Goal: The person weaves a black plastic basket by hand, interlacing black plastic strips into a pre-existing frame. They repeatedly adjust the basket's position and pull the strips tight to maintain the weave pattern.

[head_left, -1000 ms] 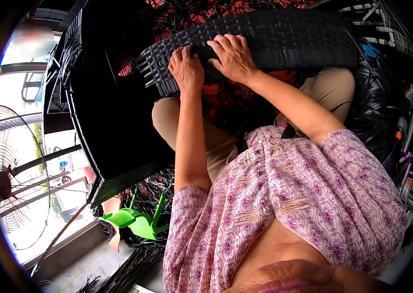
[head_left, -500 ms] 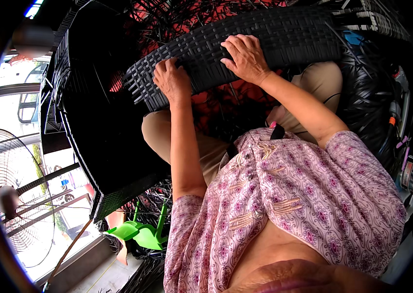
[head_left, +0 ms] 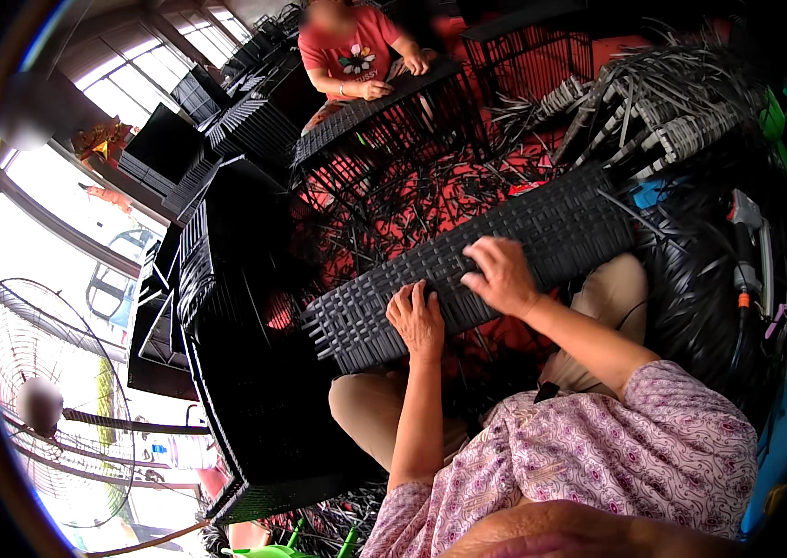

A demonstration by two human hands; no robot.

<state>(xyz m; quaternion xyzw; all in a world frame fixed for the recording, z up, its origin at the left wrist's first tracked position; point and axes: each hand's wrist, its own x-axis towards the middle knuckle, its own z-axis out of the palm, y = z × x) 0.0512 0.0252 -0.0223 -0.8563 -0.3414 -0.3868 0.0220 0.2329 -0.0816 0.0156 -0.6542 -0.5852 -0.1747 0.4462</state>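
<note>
Across my lap lies a long black woven wicker panel (head_left: 561,228), its right end farther from me than its left. Loose strand ends stick out at its left end. My left hand (head_left: 416,321) rests on the weave near the panel's near edge, fingers laid out and slightly bent, with the thumb apart. Just right of it, my right hand (head_left: 503,277) is over the middle of the panel, fingers spread and a little blurred. Whether its fingertips touch the weave I cannot tell. Neither hand holds anything that I can see.
Black strip scraps (head_left: 393,223) litter the red floor. A co-worker in a red shirt (head_left: 356,56) works at a black frame (head_left: 347,139). Dark furniture (head_left: 254,391) stands at left, beside a fan (head_left: 49,400). At right lie a bundle of black strips (head_left: 691,270) and a tool (head_left: 745,242).
The view has tilted up, bringing the co-worker and more floor into sight. My left hand has come closer to my right along the panel, and its fingers have straightened.
</note>
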